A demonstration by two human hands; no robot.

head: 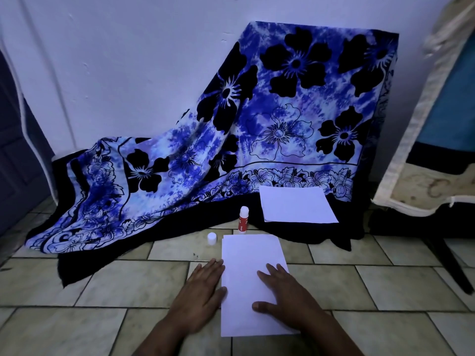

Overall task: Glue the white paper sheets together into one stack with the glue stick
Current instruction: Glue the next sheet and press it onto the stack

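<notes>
Head view: both hands lie flat at the near paper stack [246, 255], with the glue stick [243, 219] just past its far edge.

The right hand [285, 301] presses the sheet with straight, spread fingers. The left hand [198, 299] lies open on the floor [102, 286] against the stack's left edge, gripping nothing. The stack's long axis runs away from the person. The glue stick stands upright and uncapped, straight ahead of both sets of fingertips and about equally near to each. Its cap [212, 238] stands off the stack's far left corner. The spare sheets [295, 206] lie crosswise on the cloth [231, 124], far right, so the right hand looks better placed to fetch one.
</notes>
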